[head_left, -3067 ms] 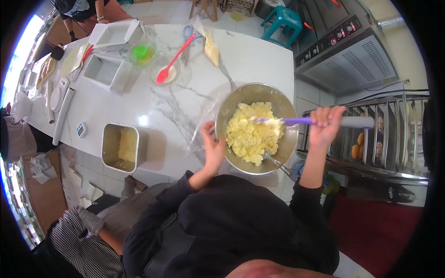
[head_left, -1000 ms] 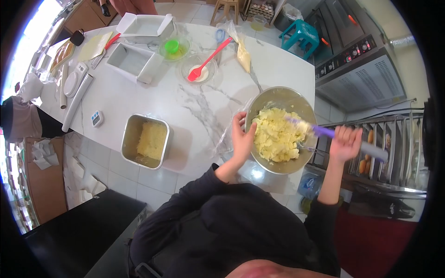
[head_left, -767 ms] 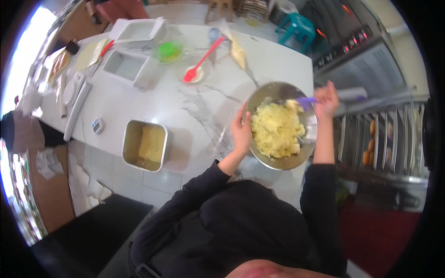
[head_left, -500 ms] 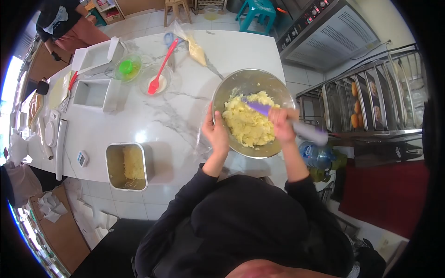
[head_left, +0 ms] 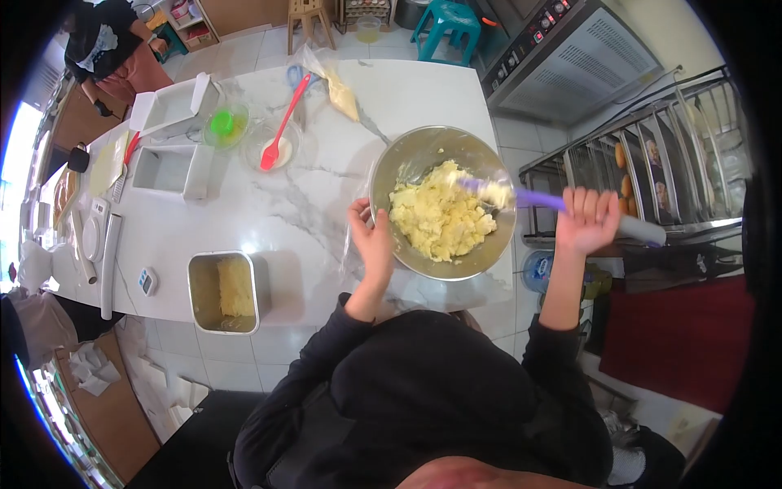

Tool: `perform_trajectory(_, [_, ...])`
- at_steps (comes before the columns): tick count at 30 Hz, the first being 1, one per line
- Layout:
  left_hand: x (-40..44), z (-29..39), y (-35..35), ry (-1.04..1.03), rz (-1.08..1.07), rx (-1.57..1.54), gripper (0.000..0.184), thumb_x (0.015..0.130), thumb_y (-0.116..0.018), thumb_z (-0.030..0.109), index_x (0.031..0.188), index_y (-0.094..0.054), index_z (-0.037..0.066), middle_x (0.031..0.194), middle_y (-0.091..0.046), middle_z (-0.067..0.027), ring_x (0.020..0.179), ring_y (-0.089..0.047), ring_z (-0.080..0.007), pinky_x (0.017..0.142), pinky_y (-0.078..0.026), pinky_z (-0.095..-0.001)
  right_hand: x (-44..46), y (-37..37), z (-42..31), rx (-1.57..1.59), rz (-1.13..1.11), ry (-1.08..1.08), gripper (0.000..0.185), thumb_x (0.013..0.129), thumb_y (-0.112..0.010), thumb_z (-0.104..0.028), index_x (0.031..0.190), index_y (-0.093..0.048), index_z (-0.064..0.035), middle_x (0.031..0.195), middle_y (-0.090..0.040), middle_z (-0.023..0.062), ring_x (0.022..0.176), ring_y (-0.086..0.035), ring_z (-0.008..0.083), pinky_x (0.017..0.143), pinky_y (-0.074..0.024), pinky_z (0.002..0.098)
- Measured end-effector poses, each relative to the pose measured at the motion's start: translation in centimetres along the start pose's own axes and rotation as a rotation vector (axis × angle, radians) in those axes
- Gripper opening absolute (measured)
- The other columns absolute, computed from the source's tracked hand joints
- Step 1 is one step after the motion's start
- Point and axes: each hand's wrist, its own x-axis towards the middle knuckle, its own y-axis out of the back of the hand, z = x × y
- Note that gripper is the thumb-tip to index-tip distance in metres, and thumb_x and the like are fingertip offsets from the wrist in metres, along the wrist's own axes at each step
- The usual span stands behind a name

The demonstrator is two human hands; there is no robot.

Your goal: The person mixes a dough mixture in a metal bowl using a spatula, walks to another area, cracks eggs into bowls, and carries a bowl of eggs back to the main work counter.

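Note:
A metal mixing bowl (head_left: 481, 265) stands on the table, holding a lumpy pale-yellow mixture (head_left: 444, 216). My left hand (head_left: 375, 240) grips the bowl's left rim, thumb on the edge and fingers along the outside. Beyond the opposite rim, my right hand (head_left: 586, 220) is closed around the handle of a purple spatula (head_left: 538, 198). Its blade, blurred by motion, extends back over the right part of the bowl with some mixture stuck to it.
A rectangular metal tin (head_left: 262, 293) with yellow contents stands front left. Behind are a red spatula (head_left: 285, 122) in a glass bowl, a piping bag (head_left: 342, 98) and a paper-lined tin (head_left: 171, 171). At right is a tray rack (head_left: 676, 163). Another person (head_left: 110, 49) stands back left.
My right hand has moved right, from over the bowl to beyond its rim, drawing the spatula out of the mixture. My left hand stays at the rim.

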Motion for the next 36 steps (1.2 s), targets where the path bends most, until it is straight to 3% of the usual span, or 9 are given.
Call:
perform_trajectory(5, [2.6, 0.3, -0.5, 0.022, -0.144, -0.135, 0.036, 0.087, -0.045, 0.006, 0.121, -0.039, -0.003, 0.113, -0.05, -0.0133, 0.099, -0.05, -0.0172, 0.084, -0.04, -0.0275, 4.7, 4.2, 9.0, -0.327, 0.534, 0.043, 0.039, 0.079, -0.054, -0.021, 0.051, -0.027, -0.0162, 0.043, -0.022, -0.0033, 0.039, -0.022, 0.0094, 0.039, -0.0201, 0.0271])
perform_trajectory(7, [3.3, -0.9, -0.7, 0.039, -0.114, -0.125, 0.036, 0.088, -0.045, 0.008, 0.122, -0.041, -0.004, 0.115, -0.051, -0.0131, 0.102, -0.049, -0.0163, 0.085, -0.04, -0.0265, 5.2, 4.3, 11.2, -0.132, 0.576, -0.187, 0.039, 0.078, -0.054, -0.019, 0.05, -0.027, -0.0166, 0.042, -0.021, -0.0025, 0.039, -0.021, 0.0109, 0.042, -0.0219, 0.0275])
perform_trajectory(10, [2.9, -0.5, -0.8, 0.024, -0.105, -0.124, 0.035, 0.09, -0.043, 0.009, 0.122, -0.043, -0.005, 0.114, -0.053, -0.0122, 0.102, -0.05, -0.0148, 0.086, -0.039, -0.0257, 4.1, 3.5, 13.0, -0.118, 0.442, -0.281, 0.038, 0.078, -0.051, -0.018, 0.05, -0.026, -0.0164, 0.041, -0.02, -0.002, 0.039, -0.021, 0.0123, 0.044, -0.0231, 0.0286])
perform_trajectory(12, [2.5, -0.1, -1.0, 0.026, -0.081, -0.134, 0.035, 0.09, -0.043, 0.009, 0.121, -0.044, -0.005, 0.112, -0.054, -0.0113, 0.098, -0.051, -0.0138, 0.084, -0.04, -0.0253, 0.9, 4.0, 13.5, 0.004, 0.086, -0.261, 0.035, 0.078, -0.046, -0.017, 0.05, -0.025, -0.0158, 0.042, -0.02, -0.0011, 0.04, -0.02, 0.0129, 0.046, -0.0228, 0.0298])
perform_trajectory(18, [1.9, -0.7, -0.9, -0.004, -0.035, -0.179, 0.033, 0.089, -0.045, 0.007, 0.119, -0.047, -0.006, 0.107, -0.057, -0.0092, 0.091, -0.052, -0.0106, 0.078, -0.041, -0.0231, -8.3, 2.7, 10.1, 0.014, -0.107, -0.085, 0.028, 0.077, -0.04, -0.013, 0.053, -0.025, -0.0136, 0.043, -0.021, -0.0016, 0.041, -0.018, 0.0124, 0.045, -0.0217, 0.0293])
perform_trajectory(24, [0.7, -1.2, -0.9, -0.116, 0.028, -0.054, 0.033, 0.086, -0.047, 0.004, 0.118, -0.048, -0.003, 0.106, -0.057, -0.0109, 0.091, -0.053, -0.0134, 0.08, -0.041, -0.0251, -7.6, -0.8, 5.8, -0.023, -0.218, -0.163, 0.032, 0.081, -0.04, -0.014, 0.053, -0.026, -0.0136, 0.04, -0.024, -0.0009, 0.039, -0.019, 0.0108, 0.045, -0.0231, 0.0271])
perform_trajectory(31, [0.6, 2.6, -0.7, -0.099, -0.03, 0.076, 0.041, 0.079, -0.051, -0.002, 0.12, -0.043, -0.001, 0.116, -0.05, -0.0144, 0.105, -0.049, -0.0193, 0.089, -0.037, -0.0288, 1.8, -0.7, 4.4, -0.101, 0.337, 0.076, 0.036, 0.086, -0.043, -0.02, 0.054, -0.026, -0.0149, 0.043, -0.022, -0.0031, 0.04, -0.018, 0.0104, 0.044, -0.0223, 0.0267])
perform_trajectory(34, [1.7, 1.3, -1.2, -0.143, -0.047, 0.201, 0.039, 0.081, -0.051, -0.001, 0.119, -0.044, -0.003, 0.116, -0.051, -0.0143, 0.106, -0.049, -0.0191, 0.091, -0.036, -0.029, 4.0, 1.4, 8.2, -0.488, 0.547, 0.051, 0.037, 0.082, -0.048, -0.019, 0.053, -0.026, -0.0156, 0.044, -0.021, -0.0038, 0.04, -0.02, 0.0099, 0.043, -0.0222, 0.0266])
perform_trajectory(36, [1.9, 0.8, -1.3, -0.14, -0.031, 0.14, 0.037, 0.082, -0.05, -0.001, 0.119, -0.045, -0.004, 0.115, -0.053, -0.0144, 0.106, -0.049, -0.0189, 0.091, -0.036, -0.0289, 5.2, 3.0, 10.2, -0.373, 0.696, -0.011, 0.037, 0.079, -0.051, -0.018, 0.052, -0.025, -0.0158, 0.044, -0.02, -0.0038, 0.039, -0.02, 0.0098, 0.042, -0.0222, 0.0273])
